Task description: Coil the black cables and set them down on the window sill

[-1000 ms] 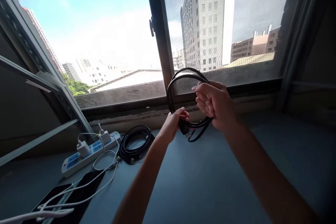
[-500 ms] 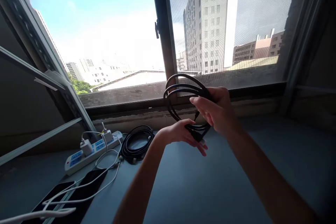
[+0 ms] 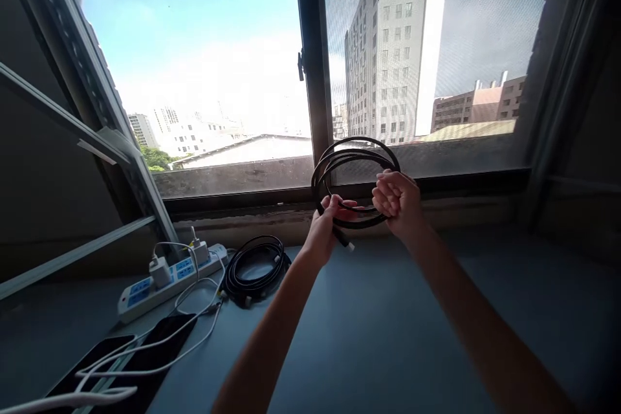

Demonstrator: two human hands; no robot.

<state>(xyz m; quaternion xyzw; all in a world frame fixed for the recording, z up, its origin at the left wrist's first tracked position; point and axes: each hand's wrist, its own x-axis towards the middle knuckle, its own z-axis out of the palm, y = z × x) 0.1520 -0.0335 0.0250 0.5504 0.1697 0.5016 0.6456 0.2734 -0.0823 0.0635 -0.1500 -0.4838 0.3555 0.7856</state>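
Black coil (image 3: 236,284) lies between power strip (image 3: 176,278) and held cable (image 3: 361,224).

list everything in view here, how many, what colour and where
Looped cable: 1, black, raised near centre
Connector: 1 visible, black with pale tip, below those loops
Power strip: 1, white with blue sockets, left
White plugs: 2, white, in the power strip
Coiled cable bundle: 1, black, beside the power strip
Thin cables: several, white, lower left
Flat items: apparently 2, black, under the thin cables
Table: 1, grey-blue, below
Metal bars: several, grey, left
Window: 1, dark frame, behind
Buildings: several, white, grey, reddish, outside
Left hand: 1, bare, at the loops' lower left
Right hand: 1, bare, closed at their right side
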